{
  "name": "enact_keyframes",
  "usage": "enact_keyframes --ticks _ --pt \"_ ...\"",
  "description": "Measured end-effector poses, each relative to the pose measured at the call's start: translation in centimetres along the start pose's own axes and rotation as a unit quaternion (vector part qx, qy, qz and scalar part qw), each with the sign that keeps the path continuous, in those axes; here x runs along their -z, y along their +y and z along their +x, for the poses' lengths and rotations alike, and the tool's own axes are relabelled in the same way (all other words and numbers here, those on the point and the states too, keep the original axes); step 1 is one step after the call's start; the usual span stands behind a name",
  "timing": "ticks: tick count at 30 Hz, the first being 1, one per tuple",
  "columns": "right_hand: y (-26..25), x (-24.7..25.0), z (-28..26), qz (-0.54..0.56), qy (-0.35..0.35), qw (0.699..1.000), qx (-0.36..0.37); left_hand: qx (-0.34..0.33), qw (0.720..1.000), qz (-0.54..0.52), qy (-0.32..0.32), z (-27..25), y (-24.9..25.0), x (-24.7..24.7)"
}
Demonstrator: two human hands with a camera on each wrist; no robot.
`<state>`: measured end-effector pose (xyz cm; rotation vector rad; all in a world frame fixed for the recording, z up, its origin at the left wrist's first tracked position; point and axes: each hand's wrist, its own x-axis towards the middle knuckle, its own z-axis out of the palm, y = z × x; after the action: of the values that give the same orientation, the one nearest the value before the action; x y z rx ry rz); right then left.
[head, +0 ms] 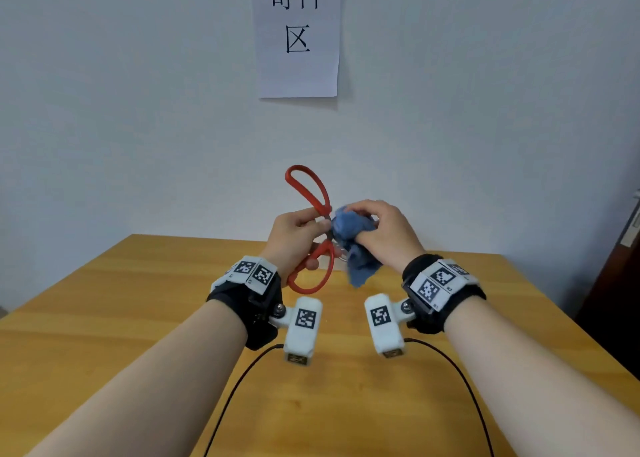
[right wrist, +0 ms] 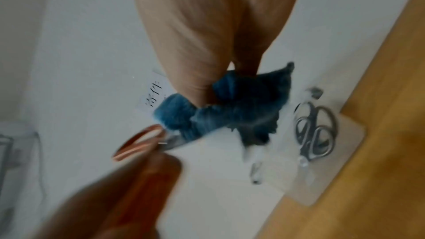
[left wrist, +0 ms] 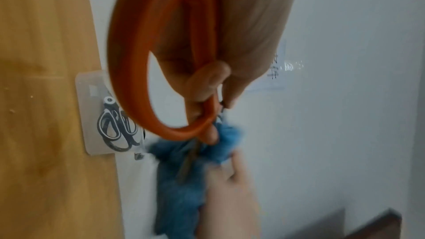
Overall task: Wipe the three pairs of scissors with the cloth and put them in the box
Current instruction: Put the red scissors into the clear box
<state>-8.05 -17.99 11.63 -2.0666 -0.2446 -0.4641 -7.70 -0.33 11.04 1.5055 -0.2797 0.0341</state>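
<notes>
My left hand grips red-handled scissors near the pivot, held up above the wooden table. One red loop fills the left wrist view. My right hand holds a bunched blue cloth wrapped around the blades, which are hidden inside it. A clear box lies at the table's far edge by the wall, with black-and-grey scissors inside. The same box and scissors show in the right wrist view, below the cloth. In the head view my hands hide the box.
A white paper sign with black characters hangs on the pale wall behind the table. Two black cables trail from the wrist cameras over the near tabletop. A dark piece of furniture stands at the right edge.
</notes>
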Motion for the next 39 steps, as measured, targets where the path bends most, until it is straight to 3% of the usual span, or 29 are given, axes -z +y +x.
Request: enact_keyframes --ticks 4,7,11,14,16,24,30,39 --pt "4.6 2.4 0.7 -0.136 0.056 0.982 -0.119 0.021 0.995 -0.094 0.033 0.3 0.7 1.2" --pt "5.3 3.7 1.2 -0.197 0.004 0.961 -0.194 0.025 0.994 -0.092 0.062 0.5 0.3 1.9" --pt "1.9 3.3 0.7 -0.058 -0.074 0.975 -0.204 0.038 0.991 -0.108 0.075 1.1 -0.4 0.8" --pt "-0.4 1.9 0.1 0.013 -0.196 0.953 -0.229 0.05 0.985 -0.151 0.069 1.7 -0.1 -0.4" --pt "-1.4 1.1 0.0 0.02 -0.234 0.949 -0.211 0.054 0.982 -0.172 0.053 1.8 0.2 -1.1" --pt "-2.6 1.2 1.0 0.088 -0.114 0.971 -0.19 0.036 0.976 -0.214 0.026 2.0 0.6 -0.5" --pt "-2.3 2.6 1.5 0.117 0.007 0.984 -0.132 0.076 0.961 -0.235 0.123 2.3 -0.4 2.3" --pt "-2.6 3.8 1.4 0.142 0.128 0.977 -0.09 0.065 0.971 -0.096 0.211 4.4 3.7 2.5"
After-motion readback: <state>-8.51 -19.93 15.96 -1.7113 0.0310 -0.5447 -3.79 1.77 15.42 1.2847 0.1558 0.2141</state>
